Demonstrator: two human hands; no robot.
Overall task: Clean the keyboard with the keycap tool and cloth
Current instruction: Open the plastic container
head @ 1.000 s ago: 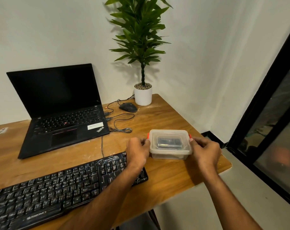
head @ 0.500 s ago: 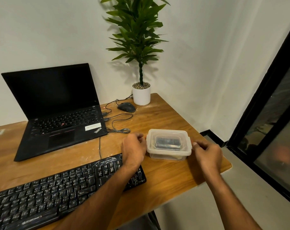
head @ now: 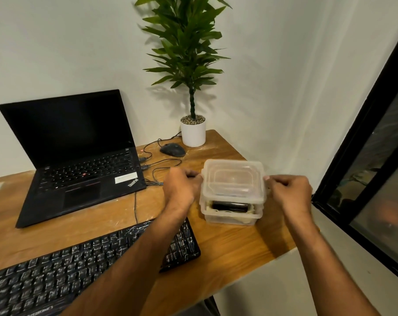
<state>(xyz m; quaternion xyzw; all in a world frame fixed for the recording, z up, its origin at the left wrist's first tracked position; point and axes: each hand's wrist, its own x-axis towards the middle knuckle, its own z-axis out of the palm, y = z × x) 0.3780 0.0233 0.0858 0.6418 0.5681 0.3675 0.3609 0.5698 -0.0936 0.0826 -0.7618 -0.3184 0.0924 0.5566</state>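
Note:
A black keyboard (head: 56, 267) with whitish smears on its keys lies at the front left of the wooden desk (head: 227, 247). To its right stands a clear plastic box (head: 232, 216) with a dark object inside. Its clear lid (head: 233, 179) is raised off the box and tilted, front edge up. My left hand (head: 182, 188) pinches the lid's left edge and my right hand (head: 289, 192) pinches its right edge. No cloth can be made out for certain.
An open black laptop (head: 79, 160) sits at the back left, cables (head: 157, 169) running from it. A black mouse (head: 172, 149) and a potted plant in a white pot (head: 193, 133) stand at the back. The desk's edge lies just right of the box.
The lid was shut on the box with my hands at its side clips; now both hands have lifted it off and tilted it up.

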